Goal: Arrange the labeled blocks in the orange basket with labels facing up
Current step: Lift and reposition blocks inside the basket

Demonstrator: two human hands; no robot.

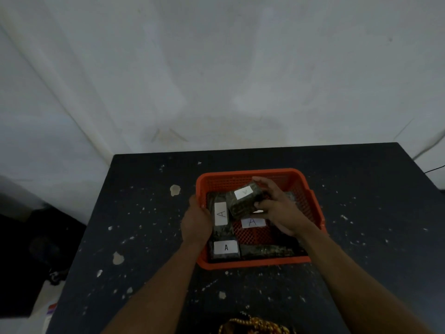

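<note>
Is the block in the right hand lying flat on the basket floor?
No, the right hand holds the block tilted above the others.

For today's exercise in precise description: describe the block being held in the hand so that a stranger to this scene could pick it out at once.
Find the orange basket on the dark speckled table. Above its far half, the right hand grips a dark mottled block with a white label on top. Unlike the other labelled blocks, which lie flat inside, this one is lifted and tilted.
</note>
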